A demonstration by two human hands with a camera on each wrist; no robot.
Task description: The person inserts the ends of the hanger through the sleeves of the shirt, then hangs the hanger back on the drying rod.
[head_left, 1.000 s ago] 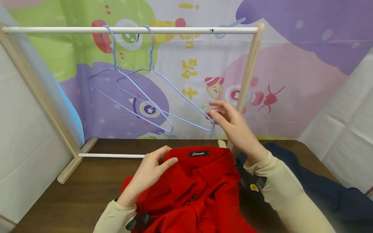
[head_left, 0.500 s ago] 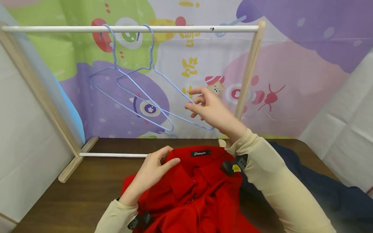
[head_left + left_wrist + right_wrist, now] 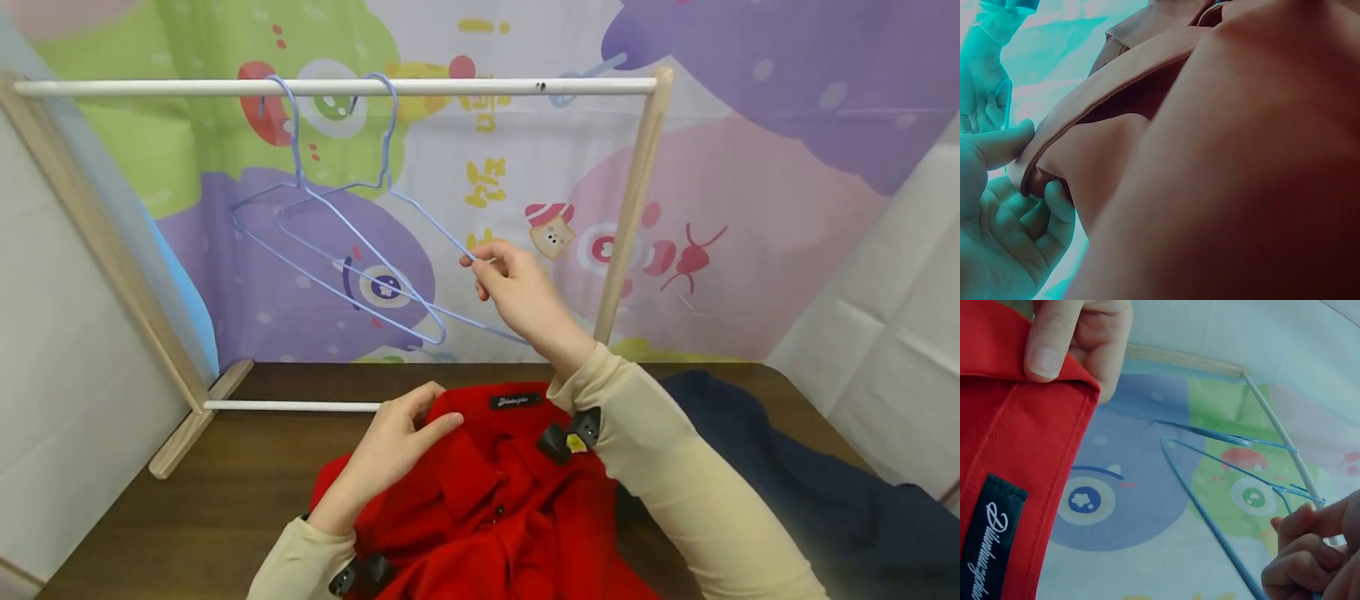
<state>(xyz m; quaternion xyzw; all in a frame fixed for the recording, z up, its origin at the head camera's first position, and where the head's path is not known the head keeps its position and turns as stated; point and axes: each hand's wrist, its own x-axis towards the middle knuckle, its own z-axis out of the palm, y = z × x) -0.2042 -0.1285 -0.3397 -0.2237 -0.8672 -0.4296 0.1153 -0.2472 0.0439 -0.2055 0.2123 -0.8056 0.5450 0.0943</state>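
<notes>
My left hand (image 3: 393,442) grips the collar of a red shirt (image 3: 480,492), thumb in front and fingers behind, as the left wrist view also shows. A black label (image 3: 515,401) sits inside that collar. Up at the rack, my right hand (image 3: 517,292) pinches the sloping right arm of a light blue wire hanger (image 3: 427,215) between thumb and fingers. The hook of this hanger is over the white rail (image 3: 480,87). A second blue hanger (image 3: 341,218) hangs to its left, overlapping it in the head view. The pinched hanger's lower right corner is hidden behind my right hand.
The rack's wooden posts (image 3: 112,242) stand at left and right, with a lower white bar (image 3: 292,406) near the table (image 3: 150,533). A dark navy garment (image 3: 795,475) lies on the right. A cartoon-printed cloth (image 3: 720,167) hangs behind.
My right hand has moved left and up along the hanger from its lower right corner and now pinches its arm. The hanger has swung slightly. My left hand keeps its hold on the collar.
</notes>
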